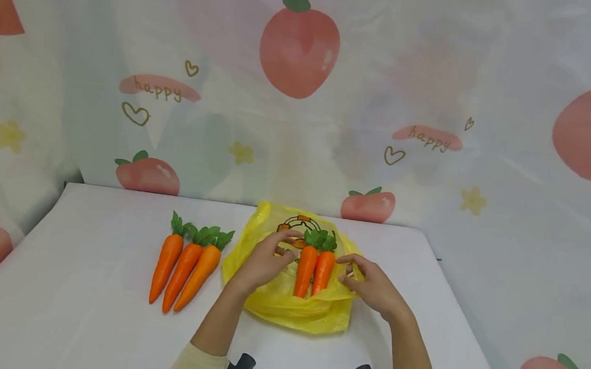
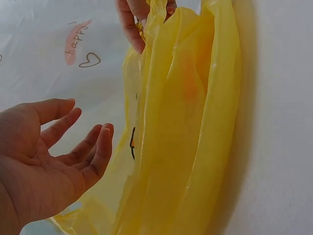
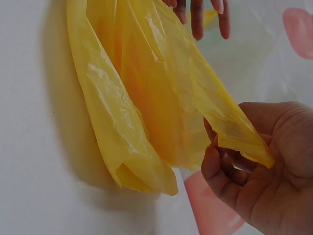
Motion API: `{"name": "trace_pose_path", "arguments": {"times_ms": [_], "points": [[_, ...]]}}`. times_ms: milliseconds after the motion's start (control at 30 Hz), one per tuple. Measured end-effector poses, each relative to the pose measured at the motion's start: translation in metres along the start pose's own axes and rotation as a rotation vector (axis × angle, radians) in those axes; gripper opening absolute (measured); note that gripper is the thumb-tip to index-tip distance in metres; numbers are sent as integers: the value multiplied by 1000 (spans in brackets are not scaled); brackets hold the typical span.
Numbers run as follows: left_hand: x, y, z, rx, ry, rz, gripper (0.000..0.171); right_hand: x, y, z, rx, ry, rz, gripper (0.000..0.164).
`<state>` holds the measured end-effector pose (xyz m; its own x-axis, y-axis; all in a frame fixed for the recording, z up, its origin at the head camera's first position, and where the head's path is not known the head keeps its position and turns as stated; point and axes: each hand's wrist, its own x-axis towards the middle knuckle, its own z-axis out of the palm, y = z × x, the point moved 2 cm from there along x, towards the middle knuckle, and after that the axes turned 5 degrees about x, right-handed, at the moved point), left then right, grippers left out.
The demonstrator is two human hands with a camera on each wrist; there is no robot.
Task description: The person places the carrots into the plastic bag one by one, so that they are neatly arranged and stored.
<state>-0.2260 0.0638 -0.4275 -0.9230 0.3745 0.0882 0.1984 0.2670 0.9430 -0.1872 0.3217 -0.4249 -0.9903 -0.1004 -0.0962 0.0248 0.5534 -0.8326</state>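
A yellow plastic bag (image 1: 300, 319) lies on the table with its mouth spread, and two carrots (image 1: 305, 272) with green tops show in its opening. My left hand (image 1: 266, 258) hovers over the bag's left side, left of the carrots. In the left wrist view that hand (image 2: 58, 156) has loosely bent fingers with nothing between them. On the other side, my right hand (image 1: 375, 284) pinches the bag's right edge. The right wrist view shows the edge of the bag (image 3: 222, 115) between the thumb and curled fingers of the right hand (image 3: 264, 181).
Three more carrots (image 1: 184, 269) with leafy tops lie side by side on the white table (image 1: 84, 284), left of the bag. A printed cloth backdrop (image 1: 299, 138) stands behind the table's far edge and along its sides.
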Motion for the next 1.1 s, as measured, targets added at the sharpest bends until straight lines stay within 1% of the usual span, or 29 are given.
{"name": "trace_pose_path", "arguments": {"times_ms": [100, 233, 300, 500, 600, 667, 833, 967, 1100], "points": [[-2, 4, -2, 49, -31, 21, 38, 0, 0, 0, -1, 0, 2, 33], [-8, 8, -6, 110, -45, 41, 39, 1, 1, 1, -5, 2, 2, 33], [-13, 9, -7, 145, -55, 53, 40, 2, 1, 1, -1, 2, 2, 33], [-30, 10, -9, 274, -130, 135, 42, 1, 3, 3, 11, -1, 5, 32], [-38, 10, -13, 301, -154, 167, 41, 1, 2, 3, 8, 3, 3, 32], [-43, 11, -17, 302, -166, 185, 41, 1, 2, 3, 8, 3, 2, 32], [-54, 10, -29, 314, -168, 210, 42, 2, 1, 4, 5, 1, -2, 32], [-60, 6, -41, 342, -148, 210, 42, 2, 2, 4, 1, -2, -2, 31], [-65, 0, -55, 343, -124, 219, 39, 3, 2, 4, 0, -2, 12, 31]]}}
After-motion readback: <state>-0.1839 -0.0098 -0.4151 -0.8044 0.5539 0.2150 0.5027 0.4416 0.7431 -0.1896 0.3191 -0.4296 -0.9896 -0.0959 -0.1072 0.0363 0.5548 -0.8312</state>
